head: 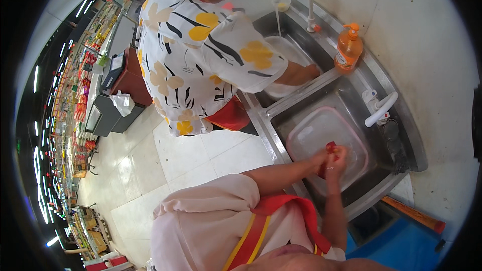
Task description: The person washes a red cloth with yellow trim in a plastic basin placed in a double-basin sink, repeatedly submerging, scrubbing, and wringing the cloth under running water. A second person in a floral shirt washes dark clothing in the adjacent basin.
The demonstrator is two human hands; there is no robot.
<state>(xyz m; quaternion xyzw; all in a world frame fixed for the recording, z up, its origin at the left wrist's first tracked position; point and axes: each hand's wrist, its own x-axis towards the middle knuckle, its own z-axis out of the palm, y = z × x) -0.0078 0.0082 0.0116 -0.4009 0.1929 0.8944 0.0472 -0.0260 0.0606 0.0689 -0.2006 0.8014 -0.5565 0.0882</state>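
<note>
My left hand (319, 159) and my right hand (337, 161) are close together over a pink-rimmed, whitish plastic basin (312, 130) in the nearer bay of a steel sink. Between them they grip a small red item (331, 147). More red shows below the left hand; blur hides what it is. The basin appears to hold water. A white faucet (381, 110) stands on the sink's right ledge, with dark round objects (390, 131) beside it. An orange pump bottle (348, 51) stands on the ledge near the divider (301, 92).
At the farther bay, a co-worker in a flowered shirt (211, 52) reaches into a white basin (288, 47) under a running faucet (311, 7). A wooden handle (412, 214) and a blue container (399, 242) are at lower right. Store shelves and a counter (107, 114) stand left.
</note>
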